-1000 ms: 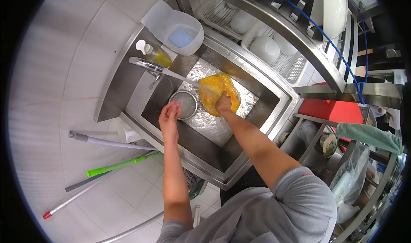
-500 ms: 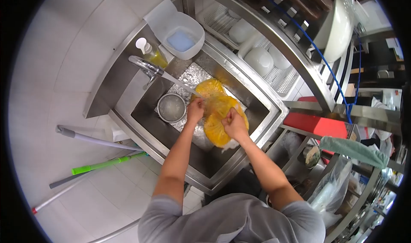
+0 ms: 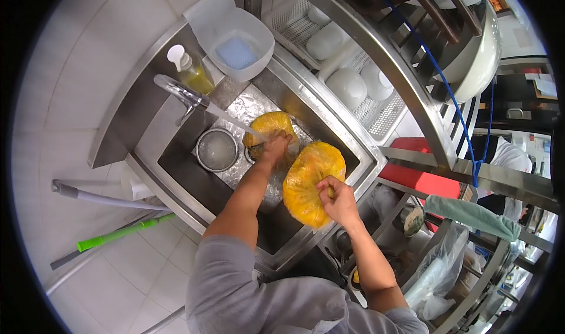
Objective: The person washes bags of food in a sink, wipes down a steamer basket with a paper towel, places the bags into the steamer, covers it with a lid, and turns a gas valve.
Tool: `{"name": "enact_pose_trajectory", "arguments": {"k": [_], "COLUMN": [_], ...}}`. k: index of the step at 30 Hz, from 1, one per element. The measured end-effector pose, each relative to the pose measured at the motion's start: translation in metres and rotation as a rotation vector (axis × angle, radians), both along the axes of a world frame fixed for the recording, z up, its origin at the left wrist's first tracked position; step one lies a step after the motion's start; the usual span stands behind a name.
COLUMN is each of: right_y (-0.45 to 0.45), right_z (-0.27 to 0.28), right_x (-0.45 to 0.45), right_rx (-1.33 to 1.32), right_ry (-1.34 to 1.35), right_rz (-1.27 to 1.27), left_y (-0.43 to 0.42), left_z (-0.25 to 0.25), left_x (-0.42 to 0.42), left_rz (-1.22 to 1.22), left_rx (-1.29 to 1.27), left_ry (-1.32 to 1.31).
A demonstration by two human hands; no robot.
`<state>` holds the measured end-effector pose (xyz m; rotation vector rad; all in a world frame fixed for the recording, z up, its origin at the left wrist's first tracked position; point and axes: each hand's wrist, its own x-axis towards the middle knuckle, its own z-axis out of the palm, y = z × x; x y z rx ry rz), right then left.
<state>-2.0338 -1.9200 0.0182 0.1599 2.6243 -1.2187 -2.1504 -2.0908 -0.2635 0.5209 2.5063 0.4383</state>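
Note:
My right hand point(image 3: 339, 201) pinches the gathered top of a clear plastic bag with yellow contents point(image 3: 312, 178), held over the right side of the sink. A second yellow-filled plastic bag point(image 3: 271, 124) rests on the sink bottom. My left hand point(image 3: 278, 146) is at its near edge, fingers bent and closed against the plastic, the fingertips partly hidden. Water pours from the faucet point(image 3: 182, 92) beside that hand. To its left, a round metal strainer or bowl point(image 3: 217, 150) sits in the metal sink point(image 3: 176, 186).
A soap pump bottle point(image 3: 193, 72) and a white tub with a blue sponge point(image 3: 236, 53) stand behind the sink. White baskets point(image 3: 376, 117) hold bowls at the right, under a metal shelf frame point(image 3: 406, 63). A green-handled pole point(image 3: 112, 235) leans at the left.
My right hand has carried its yellow bag right and toward me, apart from the other one. My left hand has reached onto the bag under the faucet. The camera view has shifted slightly.

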Motion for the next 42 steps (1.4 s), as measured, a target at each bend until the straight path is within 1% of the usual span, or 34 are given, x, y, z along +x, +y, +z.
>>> {"name": "enact_pose_trajectory", "arguments": {"k": [1,2,3,4,5,7,9,10,11,13,14,15,16,17,20,21,23,24,26,27,29,30,31,33,34,35,36,37,38,39,40,41,42], "right_y": [-0.001,-0.003,-0.006,-0.006,-0.006,-0.006,-0.009,-0.017,-0.021,-0.024,-0.025,-0.024,-0.023,-0.020,-0.013,-0.013,-0.018,-0.022,-0.033,-0.035,-0.038,-0.030,-0.035,-0.044,-0.053,-0.057,-0.061,-0.062,-0.064,-0.068,-0.070,-0.069,-0.069], "right_z": [0.003,0.008,0.011,0.008,0.002,-0.012,-0.024,-0.023,-0.027,-0.051,-0.068,-0.088,-0.101,-0.106,-0.111,-0.112,-0.117,-0.121,-0.129,-0.132,-0.134,-0.163,-0.163,-0.153,-0.133,-0.138,-0.145,-0.151,-0.155,-0.159,-0.167,-0.181,-0.196], "right_x": [-0.002,-0.006,-0.011,-0.015,-0.016,-0.017,-0.024,-0.031,-0.037,-0.047,-0.052,-0.054,-0.054,-0.058,-0.069,-0.072,-0.073,-0.070,-0.070,-0.070,-0.067,-0.066,-0.063,-0.060,-0.062,-0.059,-0.057,-0.053,-0.055,-0.055,-0.048,-0.042,-0.040], "right_rx": [0.002,0.046,0.090,0.088,0.121,0.142,0.195,0.328,0.321,0.470,0.460,0.525,0.591,0.583,0.536,0.538,0.446,0.445,0.316,0.313,0.175,0.091,0.087,0.232,0.247,0.252,0.320,0.379,0.393,0.385,0.423,0.463,0.562], "right_ry": [-0.002,-0.110,-0.214,-0.208,-0.195,-0.185,-0.105,-0.093,-0.094,-0.109,-0.108,-0.105,-0.106,-0.112,-0.106,-0.106,-0.221,-0.223,-0.300,-0.295,-0.318,-0.372,-0.371,-0.353,-0.390,-0.377,-0.368,-0.372,-0.438,-0.436,-0.388,-0.338,-0.339], "right_rz": [0.004,0.015,0.026,0.032,0.082,0.130,0.224,0.235,0.241,0.318,0.313,0.415,0.519,0.519,0.503,0.506,0.620,0.625,0.593,0.598,0.458,0.398,0.407,0.633,0.663,0.661,0.640,0.620,0.601,0.604,0.496,0.388,0.446], "left_y": [-0.003,-0.009,-0.018,-0.024,-0.031,-0.050,-0.057,-0.061,-0.070,-0.094,-0.102,-0.107,-0.109,-0.112,-0.117,-0.117,-0.115,-0.113,-0.107,-0.104,-0.098,-0.098,-0.100,-0.102,-0.098,-0.091,-0.085,-0.077,-0.069,-0.064,-0.061,-0.054,-0.047], "left_z": [0.002,-0.009,-0.019,-0.026,-0.004,0.036,0.022,0.018,0.033,0.062,0.066,0.074,0.090,0.104,0.139,0.150,0.172,0.182,0.197,0.198,0.197,0.189,0.179,0.159,0.145,0.136,0.124,0.123,0.125,0.127,0.137,0.136,0.136], "left_x": [-0.003,0.003,0.010,0.012,0.011,0.012,0.028,0.035,0.039,0.047,0.053,0.056,0.060,0.065,0.081,0.082,0.086,0.089,0.085,0.084,0.084,0.080,0.077,0.063,0.064,0.069,0.068,0.067,0.067,0.064,0.058,0.055,0.053], "left_rz": [-0.084,-0.078,-0.119,-0.161,-0.160,0.292,0.286,0.280,0.287,0.061,0.123,0.117,0.048,-0.017,-0.068,-0.065,-0.035,-0.030,0.031,0.035,0.147,0.125,0.132,0.229,0.226,0.171,0.116,0.117,0.088,0.057,-0.008,-0.007,-0.035], "left_rx": [-0.037,-0.038,0.012,0.063,0.060,0.232,0.231,0.241,0.235,0.346,0.410,0.398,0.419,0.442,0.426,0.428,0.485,0.485,0.551,0.547,0.604,0.549,0.543,0.506,0.505,0.494,0.481,0.478,0.440,0.399,0.335,0.329,0.260], "left_ry": [0.050,0.050,0.182,0.317,0.317,-0.291,-0.278,-0.266,-0.267,-0.154,-0.104,-0.108,-0.102,-0.094,-0.043,-0.042,0.016,0.015,0.028,0.032,0.109,0.141,0.143,0.012,0.024,-0.004,-0.033,-0.035,-0.077,-0.115,-0.127,-0.129,-0.107]}}
